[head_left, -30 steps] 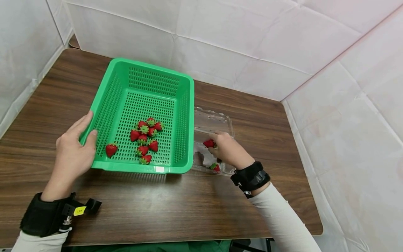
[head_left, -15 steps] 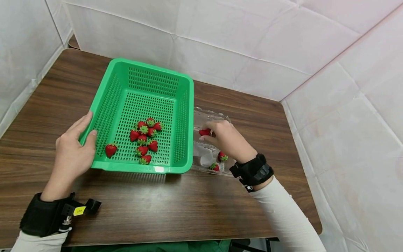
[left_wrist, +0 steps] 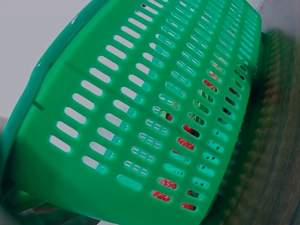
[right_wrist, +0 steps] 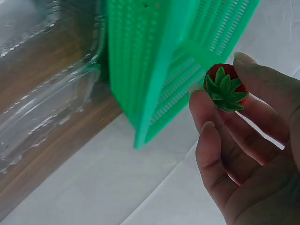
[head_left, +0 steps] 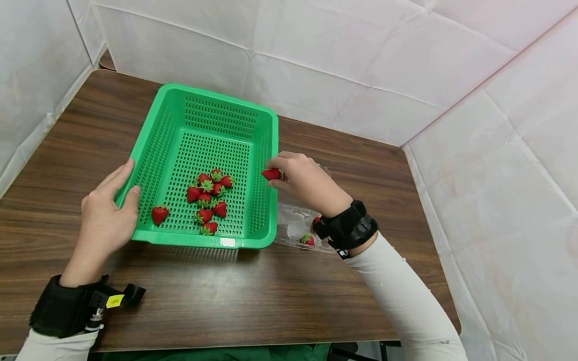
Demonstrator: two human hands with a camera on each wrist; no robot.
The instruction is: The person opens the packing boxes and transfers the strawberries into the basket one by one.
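A green perforated plastic basket (head_left: 189, 240) stands on the table with several strawberries (head_left: 219, 208) grouped inside and a single strawberry (head_left: 159, 215) off by its left wall. My left hand (head_left: 106, 215) grips the basket's left rim, thumb over the edge. In the left wrist view the slotted basket wall (left_wrist: 84, 140) fills most of the picture, red fruit showing through. My right hand (head_left: 311, 183) pinches a strawberry (head_left: 271, 174) at the basket's right rim; its green leaves face the camera in the right wrist view, where the strawberry (right_wrist: 227, 89) sits between thumb and fingers.
Right of the basket lies a clear plastic clamshell box (head_left: 289, 220), partly hidden by the basket and my right forearm. A strawberry (head_left: 307, 239) lies in it, and another peeks out beside the wrist strap. White sheeting (head_left: 316, 65) walls off the wooden table's (head_left: 253, 311) far side.
My right hand has lifted its strawberry from over the clear box, moving left and away from me to the basket's right rim. The left hand and basket have stayed put.
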